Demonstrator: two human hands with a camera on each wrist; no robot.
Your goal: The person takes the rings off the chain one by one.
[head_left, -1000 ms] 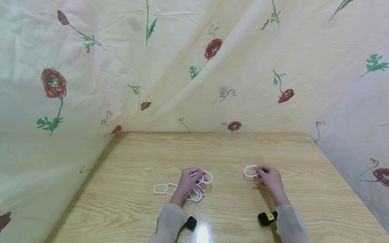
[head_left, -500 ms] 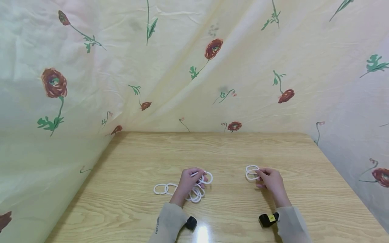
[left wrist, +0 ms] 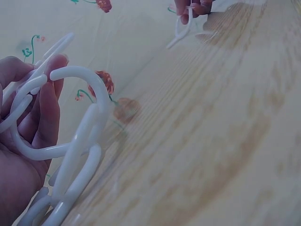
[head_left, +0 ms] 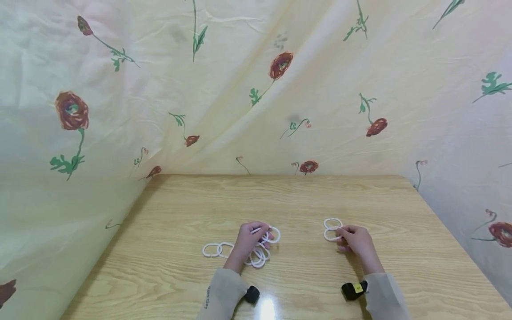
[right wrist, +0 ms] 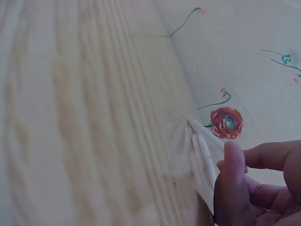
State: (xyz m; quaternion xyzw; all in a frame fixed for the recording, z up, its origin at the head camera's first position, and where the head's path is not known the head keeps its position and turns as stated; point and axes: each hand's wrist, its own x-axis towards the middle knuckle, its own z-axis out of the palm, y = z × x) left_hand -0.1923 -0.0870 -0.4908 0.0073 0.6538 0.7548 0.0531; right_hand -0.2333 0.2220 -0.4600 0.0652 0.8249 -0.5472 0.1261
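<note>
White rings (head_left: 279,234), hooked in a chain, are in the L hand (head_left: 249,237), which pinches them w/ thumb + fingers. R hand (head_left: 357,240), well apart at 3 o'clock from it, pinches two more rings (head_left: 325,235); can't tell if those two are hooked together.

Step now, I'd say: holding both bits up ready. Next move prob. calls for bringing the hands close (R goes to 9 o'clock) and lining up a ring's gap, like the one in the gapped ring (left wrist: 77,70).

Rest of the chain sits in a heap (head_left: 258,266) at approx. 5 o'clock from L hand, w/ a tail (head_left: 211,256) at 8 o'clock. L arm hides some, and the heap might tug or tangle.

Black cams (head_left: 252,294) on both wrists could bump. Wood table (head_left: 300,200) underneath, flowery cloth (head_left: 224,80) at 12 o'clock.
</note>
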